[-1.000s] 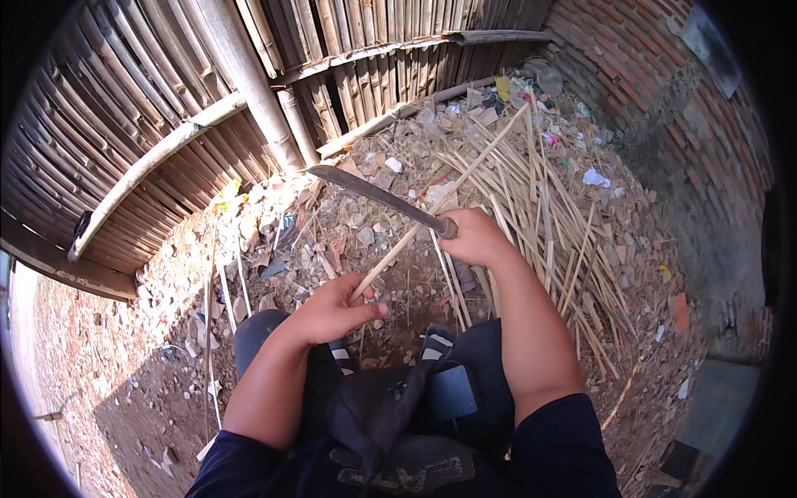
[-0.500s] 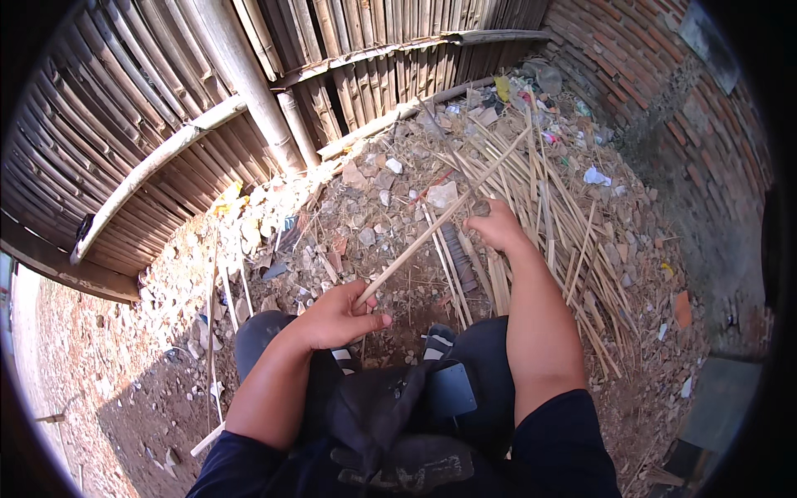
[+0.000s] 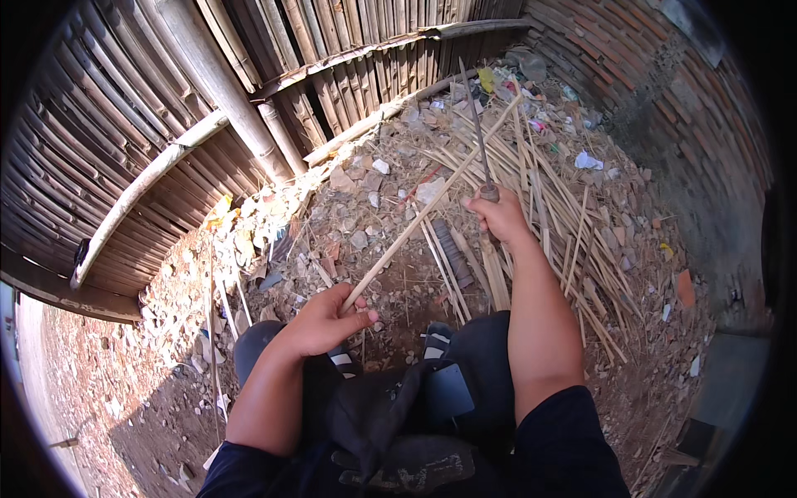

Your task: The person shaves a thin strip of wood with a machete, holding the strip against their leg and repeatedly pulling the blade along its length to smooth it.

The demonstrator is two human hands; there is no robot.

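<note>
My left hand (image 3: 322, 322), in front of my left knee, is closed around the near end of a long pale bamboo strip (image 3: 415, 222). The strip slants away to the right, its far end over the back of the heap of strips. In my right hand (image 3: 504, 219), fingers wrapped round the brown handle, is a long knife (image 3: 476, 116) with a narrow dark blade. Its blade points away from me and passes across the strip in the picture; whether the two touch I cannot tell.
A heap of bamboo strips (image 3: 573, 241) lies to the right on stony ground. Near my feet is a dark ribbed piece (image 3: 452, 253) beside two thin strips. A bamboo fence (image 3: 166, 91) stands left and ahead, a brick wall (image 3: 639, 75) right. A dark flat rectangular object (image 3: 448, 390) rests on my lap.
The knife blade has swung up from a leftward slant to point nearly straight ahead. My left hand and the strip have shifted slightly left in view.
</note>
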